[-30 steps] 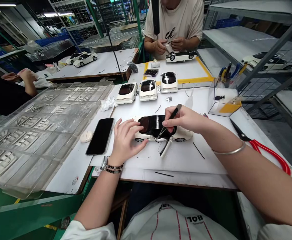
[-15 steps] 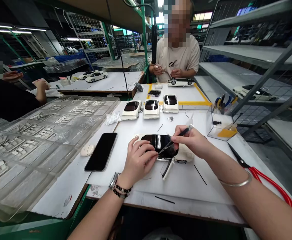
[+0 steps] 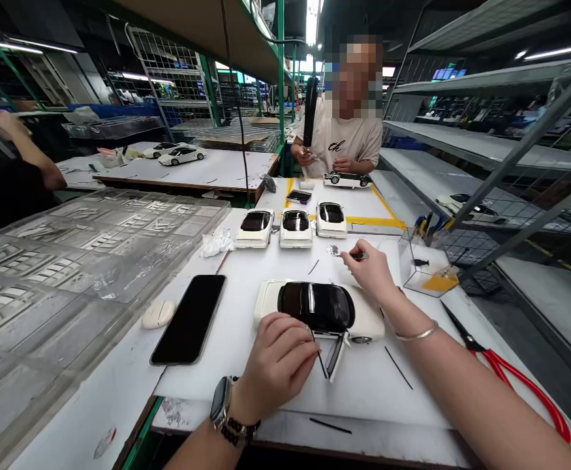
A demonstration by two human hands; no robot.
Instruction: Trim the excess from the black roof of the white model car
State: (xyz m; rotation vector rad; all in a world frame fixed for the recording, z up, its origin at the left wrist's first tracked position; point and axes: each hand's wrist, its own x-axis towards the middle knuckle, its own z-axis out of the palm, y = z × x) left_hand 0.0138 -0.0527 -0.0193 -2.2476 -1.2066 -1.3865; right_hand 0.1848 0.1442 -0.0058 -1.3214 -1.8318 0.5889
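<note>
A white model car (image 3: 270,297) with a dark roof lies on the white tabletop, its near-side door (image 3: 337,359) swung out toward me. My left hand (image 3: 280,356) is closed at the car's near side, fingers pinched on a thin black strip (image 3: 322,364) that hangs beside the open door. My right hand (image 3: 370,267) is beyond the car, closed on tweezers (image 3: 360,256). Their tips point at a small pile of silver bits (image 3: 333,250), and I cannot tell whether they touch. The pinching fingertips of my left hand are partly hidden.
Several white model cars (image 3: 295,228) stand behind. At left are a phone (image 3: 190,320), a cream oval case (image 3: 158,314) and a clear parts tray (image 3: 104,261). Red-handled scissors (image 3: 510,378) and a clear tool box (image 3: 425,267) are right. A co-worker (image 3: 346,137) sits opposite.
My right hand and the tweezers have moved from the car's window edge to the silver bits. My left hand has shifted slightly toward me, and a black strip now shows at its fingers.
</note>
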